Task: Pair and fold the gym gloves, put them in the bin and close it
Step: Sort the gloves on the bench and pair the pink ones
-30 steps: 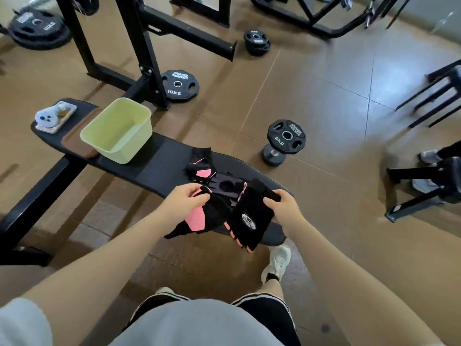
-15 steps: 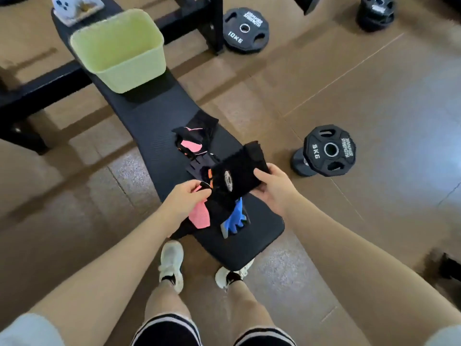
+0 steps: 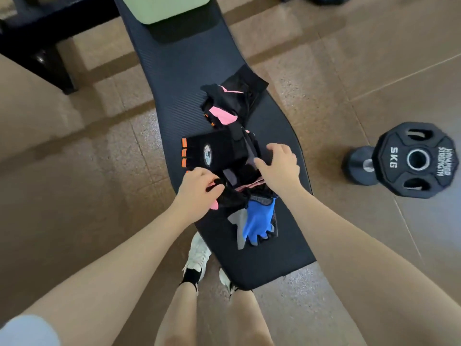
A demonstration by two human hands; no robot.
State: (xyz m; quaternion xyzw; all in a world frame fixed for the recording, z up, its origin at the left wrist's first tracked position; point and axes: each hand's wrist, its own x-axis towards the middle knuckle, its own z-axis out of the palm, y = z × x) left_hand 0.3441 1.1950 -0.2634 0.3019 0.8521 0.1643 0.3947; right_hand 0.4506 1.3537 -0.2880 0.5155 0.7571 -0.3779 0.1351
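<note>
Several gym gloves lie in a heap on the black bench pad [image 3: 189, 71]. A black glove with orange finger trim [image 3: 212, 153] lies flat at the pad's left side. My left hand [image 3: 199, 189] pinches a black and pink glove [image 3: 232, 198] just below it. My right hand [image 3: 278, 166] rests with spread fingers on the dark gloves in the middle of the heap. A blue and grey glove [image 3: 257, 223] lies nearest me. Another black and pink glove [image 3: 229, 106] sits farther up the pad. The pale green bin [image 3: 162, 8] stands at the bench's far end, cut off by the frame's top.
A 5 kg dumbbell [image 3: 414, 161] lies on the floor to the right of the bench. A black frame leg [image 3: 45, 58] crosses the upper left. My legs and white shoes [image 3: 198, 255] are at the bench's near end.
The black orange-trimmed glove left my right hand and now lies flat on the pad. My right hand moved onto the heap. The view tilted down and closer.
</note>
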